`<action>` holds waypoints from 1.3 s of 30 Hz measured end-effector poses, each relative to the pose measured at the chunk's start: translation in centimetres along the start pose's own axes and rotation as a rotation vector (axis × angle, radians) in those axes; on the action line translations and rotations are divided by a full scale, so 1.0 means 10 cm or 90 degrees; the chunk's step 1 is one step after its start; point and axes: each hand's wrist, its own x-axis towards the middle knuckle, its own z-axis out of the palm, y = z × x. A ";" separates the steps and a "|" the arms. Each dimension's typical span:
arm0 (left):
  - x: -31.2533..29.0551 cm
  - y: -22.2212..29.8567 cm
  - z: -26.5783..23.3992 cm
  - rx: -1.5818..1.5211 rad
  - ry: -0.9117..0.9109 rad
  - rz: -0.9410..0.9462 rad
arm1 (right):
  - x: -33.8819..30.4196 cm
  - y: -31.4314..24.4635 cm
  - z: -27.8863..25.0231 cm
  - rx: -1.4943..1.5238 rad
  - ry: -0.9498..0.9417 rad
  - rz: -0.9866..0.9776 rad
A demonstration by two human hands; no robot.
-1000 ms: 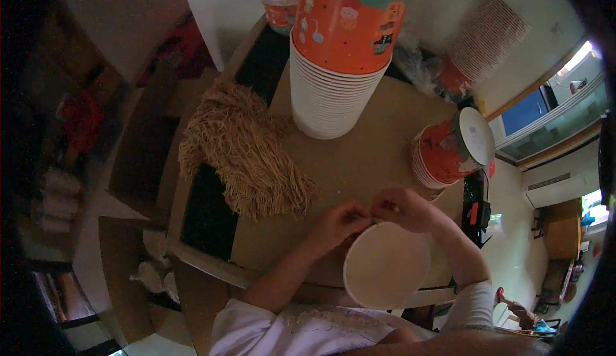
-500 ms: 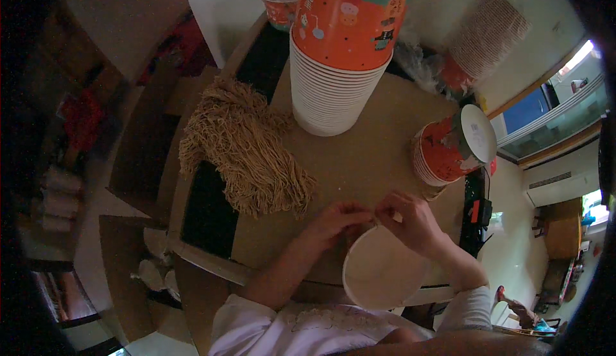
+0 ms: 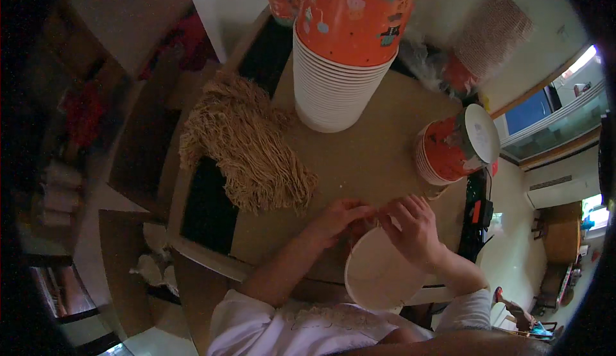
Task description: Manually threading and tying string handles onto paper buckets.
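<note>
A paper bucket [image 3: 384, 274] with a pale inside tilts its mouth toward me at the table's near edge. At its far rim my left hand [image 3: 342, 221] is closed in a pinch, thumb and fingertips together. My right hand [image 3: 414, 233] reaches over the rim from the right, fingers bent and meeting the left fingertips. Whatever is pinched between them is too small and dim to make out. Left of the hands lies a heap of tan twine strands [image 3: 247, 147]. Beyond them stands a tall stack of nested paper buckets [image 3: 337, 80], white below and orange-green on top.
A shorter bucket stack [image 3: 446, 150] with a white disc on its end stands at the right. More nested buckets [image 3: 491, 32] in clear plastic lean at the back right. Cardboard [image 3: 359, 163] covers the tabletop. Open cartons [image 3: 131, 279] sit at the lower left.
My right hand has shifted slightly, with its fingers stretched a little further up, while the left stays at the bucket's rim. The view has moved slightly.
</note>
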 end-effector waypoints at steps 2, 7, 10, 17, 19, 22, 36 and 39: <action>-0.02 0.00 0.02 -0.004 0.002 0.001 | -0.02 0.00 0.00 -0.039 0.028 -0.043; -0.03 0.01 -0.03 -0.005 -0.007 -0.036 | -0.08 0.02 0.00 -0.054 -0.015 -0.097; -0.05 0.01 -0.02 -0.015 -0.015 -0.015 | -0.07 0.00 -0.01 -0.059 -0.019 -0.117; -0.12 0.00 0.00 -0.039 -0.007 0.023 | -0.03 -0.06 -0.03 -0.060 0.012 -0.107; -0.13 0.01 0.02 -0.044 -0.008 0.019 | -0.04 -0.05 -0.04 -0.053 0.004 -0.111; -0.15 0.02 0.06 -0.053 0.018 0.011 | -0.06 -0.02 -0.04 -0.055 0.009 -0.134; -0.18 0.03 0.06 -0.025 0.097 0.025 | -0.02 0.05 -0.10 0.181 -0.096 0.107; -0.17 0.06 0.05 0.129 0.091 0.061 | 0.02 0.12 -0.07 0.289 -0.138 0.205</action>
